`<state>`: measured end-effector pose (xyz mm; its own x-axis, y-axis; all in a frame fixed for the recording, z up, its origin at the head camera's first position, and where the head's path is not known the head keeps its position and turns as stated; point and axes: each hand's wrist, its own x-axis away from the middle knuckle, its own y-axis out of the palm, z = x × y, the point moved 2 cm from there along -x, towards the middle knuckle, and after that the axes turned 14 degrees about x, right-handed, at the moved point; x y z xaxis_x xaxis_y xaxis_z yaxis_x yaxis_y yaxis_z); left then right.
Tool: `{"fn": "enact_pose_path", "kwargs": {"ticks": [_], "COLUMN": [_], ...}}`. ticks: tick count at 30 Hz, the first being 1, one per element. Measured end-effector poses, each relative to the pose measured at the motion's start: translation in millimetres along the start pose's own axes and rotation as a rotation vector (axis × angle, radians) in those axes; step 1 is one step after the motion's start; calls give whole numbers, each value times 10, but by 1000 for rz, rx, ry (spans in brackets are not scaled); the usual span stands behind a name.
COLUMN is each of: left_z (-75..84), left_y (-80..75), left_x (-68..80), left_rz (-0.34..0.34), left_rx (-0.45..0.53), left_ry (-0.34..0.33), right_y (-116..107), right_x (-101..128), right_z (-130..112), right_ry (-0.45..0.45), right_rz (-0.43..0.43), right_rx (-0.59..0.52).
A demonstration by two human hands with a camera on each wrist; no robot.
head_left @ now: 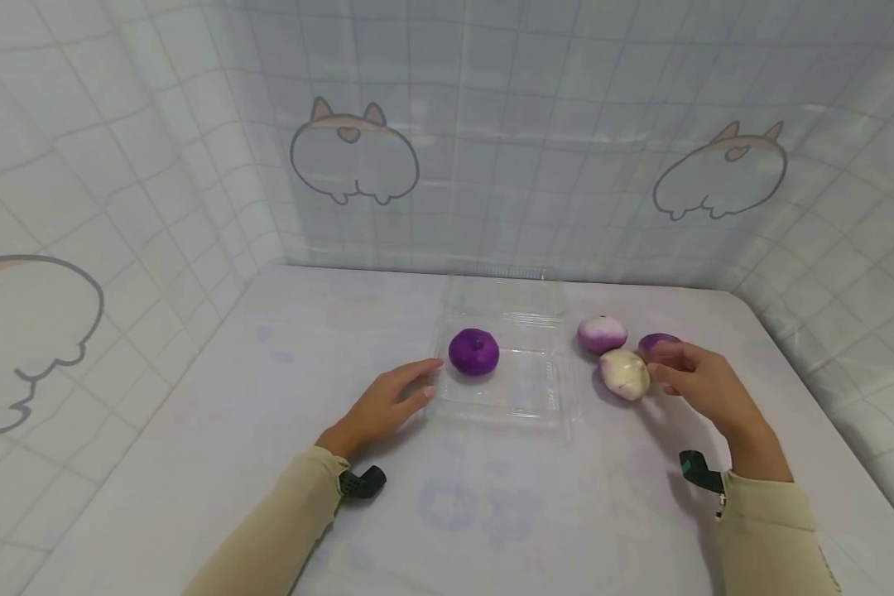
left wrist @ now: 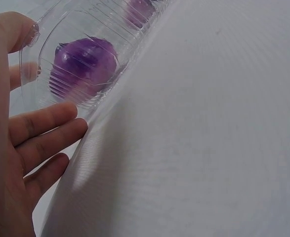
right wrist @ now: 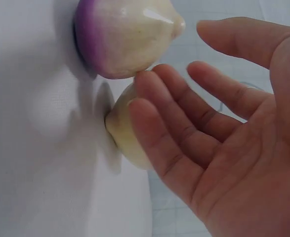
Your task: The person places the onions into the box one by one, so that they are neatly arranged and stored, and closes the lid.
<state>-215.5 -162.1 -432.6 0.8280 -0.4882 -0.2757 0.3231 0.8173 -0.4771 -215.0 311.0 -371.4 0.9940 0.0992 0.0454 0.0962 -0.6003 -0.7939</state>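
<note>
On the table [head_left: 194, 463], the left hand [head_left: 383, 406] rests flat, fingers relaxed, touching the clear tray [head_left: 514, 397] at its 9 o'clock edge. The right hand [head_left: 704, 385], fingers loose, touches the pale onion [head_left: 624, 374]. A purple onion [head_left: 473, 351] lies inside the tray, two others [head_left: 602, 334] farther at 2 o'clock.

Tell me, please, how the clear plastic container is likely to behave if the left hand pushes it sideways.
The clear plastic container looks thin-walled, so it would probably slide easily and flex. The purple onion inside is round and may roll. The left hand rests open against its edge, not gripping.
</note>
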Motion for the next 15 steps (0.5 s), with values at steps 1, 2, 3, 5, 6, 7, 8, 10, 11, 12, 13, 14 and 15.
{"fn": "enact_pose_path", "kwargs": {"ticks": [1, 2, 3, 5, 6, 7, 8, 10, 11, 12, 13, 14, 15], "left_z": [1, 2, 2, 3, 0, 0, -4, -5, -6, -10, -9, -9, -6], "left_y": [1, 1, 1, -1, -2, -3, -4, -6, -6, -5, -5, -4, -4], "left_x": [-1, -1, -1, 0, 0, 1, 1, 0, -2, -3, -4, -5, -6], "left_rz": [-1, -1, -1, 1, 2, 4, 5, 7, 7, 7, 7, 7, 6], "left_rx": [0, 0, 1, 4, 6, 7, 8, 8, 8, 8, 10, 11, 11], "left_ry": [-1, -1, -2, -2, -1, 0, 1, 2, 3, 2, -1, -2, -2], "right_y": [6, 9, 12, 16, 18, 19, 20, 23, 25, 26, 29, 31, 33], "right_x": [-3, -4, -5, -8, -9, -11, -11, -15, -16, -17, -21, -23, -26], "right_z": [0, -1, -4, -10, -15, -21, -28, -42, -49, -58, -63, -68, -71], "right_ry": [-9, -16, -20, -34, -41, -48, -50, -55, -54, -55, -55, -55, -55], "right_rz": [-7, -12, -17, -23, -24, -26, -29, -31, -33, -34, -33, -32, -30], "right_rx": [4, 11, 20, 38, 49, 60, 66, 87, 97, 112, 121, 135, 154]}}
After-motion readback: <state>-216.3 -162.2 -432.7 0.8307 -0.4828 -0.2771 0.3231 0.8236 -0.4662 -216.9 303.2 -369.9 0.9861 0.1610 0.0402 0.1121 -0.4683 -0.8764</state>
